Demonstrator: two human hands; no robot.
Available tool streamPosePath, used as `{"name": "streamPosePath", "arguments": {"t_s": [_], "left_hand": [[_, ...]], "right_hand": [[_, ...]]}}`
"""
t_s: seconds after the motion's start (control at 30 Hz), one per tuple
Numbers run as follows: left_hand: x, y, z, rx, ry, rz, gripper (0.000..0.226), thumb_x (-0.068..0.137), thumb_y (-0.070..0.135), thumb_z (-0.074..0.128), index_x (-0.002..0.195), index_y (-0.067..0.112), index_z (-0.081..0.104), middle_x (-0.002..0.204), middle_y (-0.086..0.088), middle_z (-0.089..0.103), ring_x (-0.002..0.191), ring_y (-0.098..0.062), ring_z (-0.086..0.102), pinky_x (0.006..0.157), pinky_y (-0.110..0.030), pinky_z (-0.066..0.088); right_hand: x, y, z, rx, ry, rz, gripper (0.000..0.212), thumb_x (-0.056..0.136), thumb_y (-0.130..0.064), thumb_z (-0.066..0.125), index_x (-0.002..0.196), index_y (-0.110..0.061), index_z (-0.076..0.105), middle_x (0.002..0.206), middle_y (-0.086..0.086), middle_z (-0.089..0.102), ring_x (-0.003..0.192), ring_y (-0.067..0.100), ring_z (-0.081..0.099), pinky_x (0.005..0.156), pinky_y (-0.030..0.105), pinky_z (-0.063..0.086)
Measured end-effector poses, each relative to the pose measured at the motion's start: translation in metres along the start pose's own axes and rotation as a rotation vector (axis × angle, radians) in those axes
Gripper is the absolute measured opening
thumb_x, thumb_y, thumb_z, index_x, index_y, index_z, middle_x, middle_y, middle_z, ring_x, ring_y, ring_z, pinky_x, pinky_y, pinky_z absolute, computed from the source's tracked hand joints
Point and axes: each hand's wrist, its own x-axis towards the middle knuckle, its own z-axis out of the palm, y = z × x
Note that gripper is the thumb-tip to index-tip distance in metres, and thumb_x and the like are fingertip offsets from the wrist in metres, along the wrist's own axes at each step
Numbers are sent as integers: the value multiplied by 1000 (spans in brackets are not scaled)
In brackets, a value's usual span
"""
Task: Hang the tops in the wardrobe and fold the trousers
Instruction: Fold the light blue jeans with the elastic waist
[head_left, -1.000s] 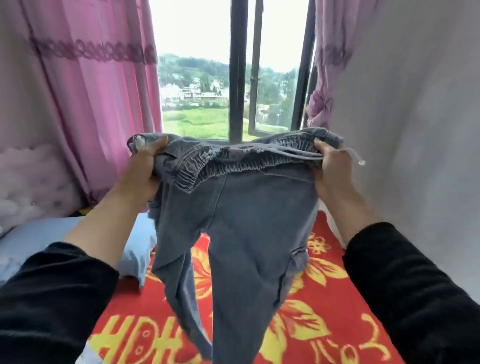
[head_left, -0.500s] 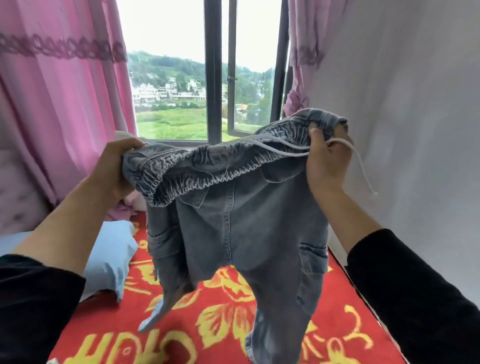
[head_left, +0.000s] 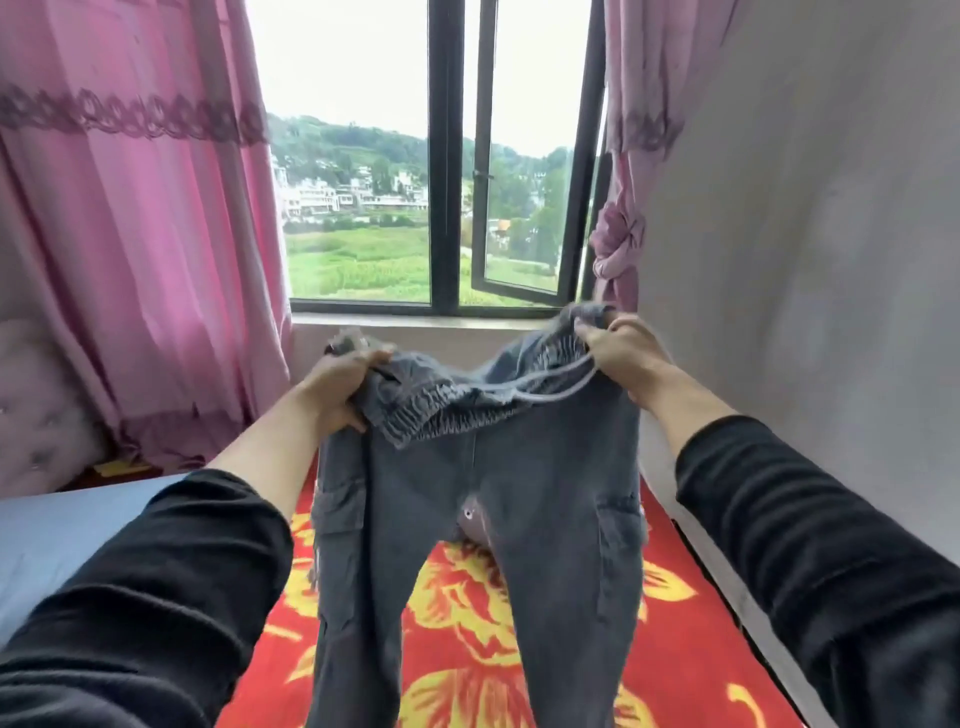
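Observation:
Grey-blue denim trousers (head_left: 540, 499) with an elastic waistband and side cargo pockets stretch out over the bed. Their two legs run down toward me, spread apart across the red blanket. My left hand (head_left: 337, 389) grips the left end of the waistband. My right hand (head_left: 621, 353) grips the right end, which sits a little higher. A pale drawstring (head_left: 550, 395) loops along the gathered waist between my hands. No tops or wardrobe are in view.
A red blanket with yellow flowers (head_left: 457, 623) covers the bed. A light blue pillow (head_left: 62, 540) lies at the left. Pink curtains (head_left: 145, 249) flank a partly open window (head_left: 447, 208) ahead. A pale wall (head_left: 810, 260) runs close along the right.
Both hands have dropped and reached forward with the waistband. The trousers, dangling bunched before, now hang lower with both legs spread out over the blanket.

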Motion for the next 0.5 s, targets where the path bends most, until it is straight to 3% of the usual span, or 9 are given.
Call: {"name": "streamPosePath", "arguments": {"t_s": [0.07,0.17,0.23,0.3,0.43,0.5], "left_hand": [[2,32,-2,-175,-35,189,8,84,21,63,90,17,58,88,-6,67,77,-21,62,71,-38,48],[-3,61,-15,-393,-133,363,15,73,13,59,87,10,56,97,-13,60,94,-29,59,87,-42,46],[-11,63,-22,-486,-157,406,10,73,10,48,81,8,54,92,-13,57,90,-28,59,84,-37,48],[-24,52,-25,-525,-159,403,10,72,9,43,74,12,52,81,-6,56,78,-23,59,74,-30,48],[-51,-15,-33,-492,-165,264,38,68,19,45,99,3,63,95,-12,59,83,-25,54,72,-31,43],[-69,-60,-32,-463,-193,135,48,61,27,52,99,4,69,87,-9,64,77,-23,49,64,-28,41]], "right_hand": [[6,-20,-11,103,128,-182,19,91,-32,55,102,-24,68,107,-3,69,104,16,62,96,33,48],[-5,-41,-24,199,357,-335,31,90,-26,57,118,-15,66,119,1,65,111,14,60,102,30,45],[-20,-45,-30,234,390,-343,30,91,-22,60,119,-15,65,114,-1,66,105,10,62,95,24,49],[-40,-40,-32,264,391,-301,29,90,-19,62,118,-15,66,105,-4,67,97,8,64,88,21,52],[-94,5,-14,376,335,-189,22,84,-12,65,105,-17,73,93,-5,74,92,12,69,85,27,56],[-124,35,2,413,292,-88,14,81,-10,66,89,-17,76,80,-7,73,81,12,70,78,27,57]]}}
